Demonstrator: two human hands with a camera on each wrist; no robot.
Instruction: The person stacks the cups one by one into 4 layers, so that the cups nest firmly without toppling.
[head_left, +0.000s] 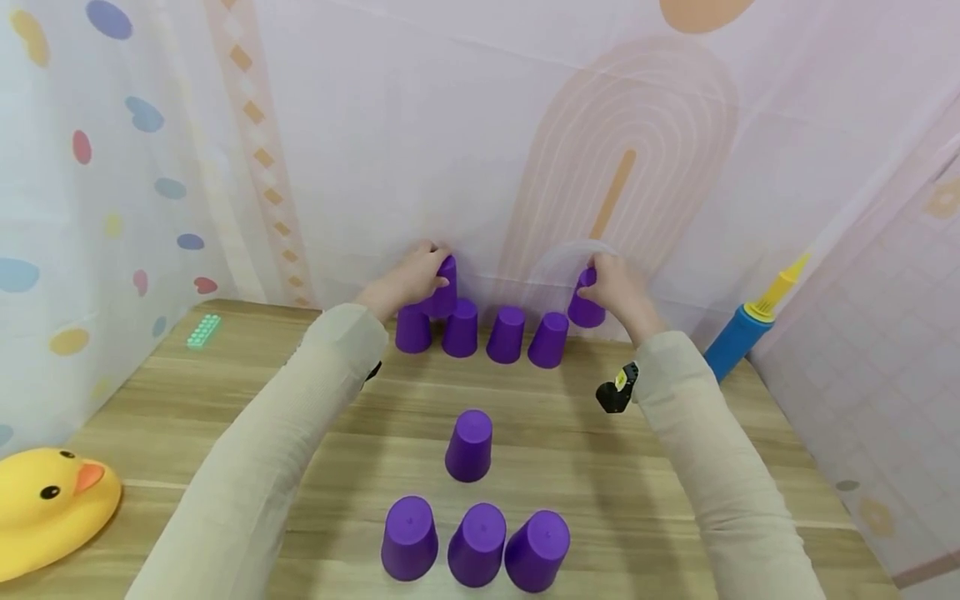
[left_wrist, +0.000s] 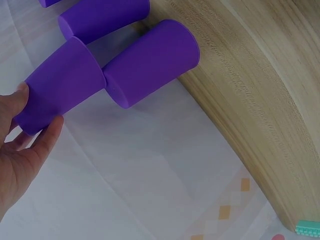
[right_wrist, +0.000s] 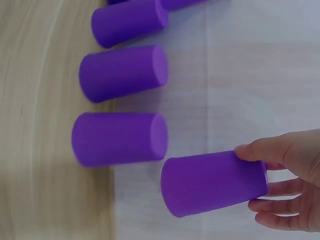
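Note:
Four purple cups stand upside down in a row at the table's back (head_left: pixel 506 334). My left hand (head_left: pixel 414 277) grips another purple cup (head_left: pixel 444 289) over the two leftmost cups. In the left wrist view this held cup (left_wrist: pixel 60 92) meets the top edge of a row cup (left_wrist: pixel 150 62). My right hand (head_left: pixel 613 287) holds a purple cup (head_left: pixel 586 307) lifted just right of the row's last cup (head_left: pixel 548 339). The right wrist view shows that cup (right_wrist: pixel 212 182) in my fingers (right_wrist: pixel 272 205), clear of its neighbour (right_wrist: pixel 120 138). Nearer me stand a single cup (head_left: pixel 469 446) and three in a row (head_left: pixel 477 544).
A yellow rubber duck (head_left: pixel 45 504) lies at the front left of the wooden table (head_left: pixel 225 392). A blue and yellow air pump (head_left: pixel 750 321) leans at the back right. A small teal block (head_left: pixel 203 330) lies at the back left. Patterned cloth walls (head_left: pixel 375 125) close in the table.

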